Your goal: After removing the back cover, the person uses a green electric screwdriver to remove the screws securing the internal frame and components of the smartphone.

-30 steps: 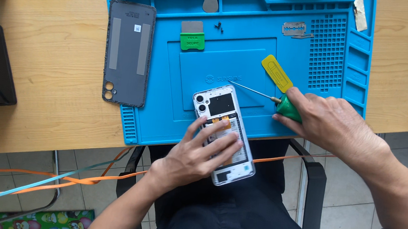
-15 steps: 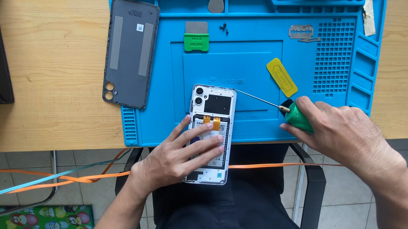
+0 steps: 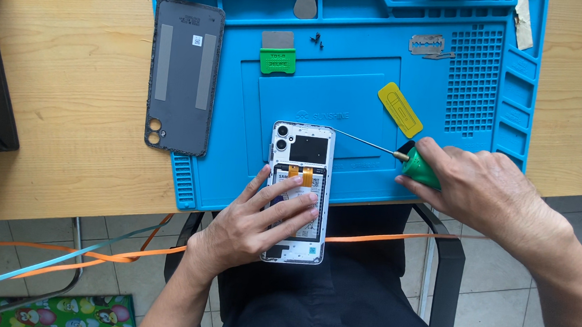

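Since a second ago the opened phone has turned from tilted to square with the blue repair mat, half hanging over its near edge. Left hand lies flat on the phone's lower half, fingers spread; right hand grips a green-handled screwdriver, whose thin tip seems to touch the phone's upper right corner
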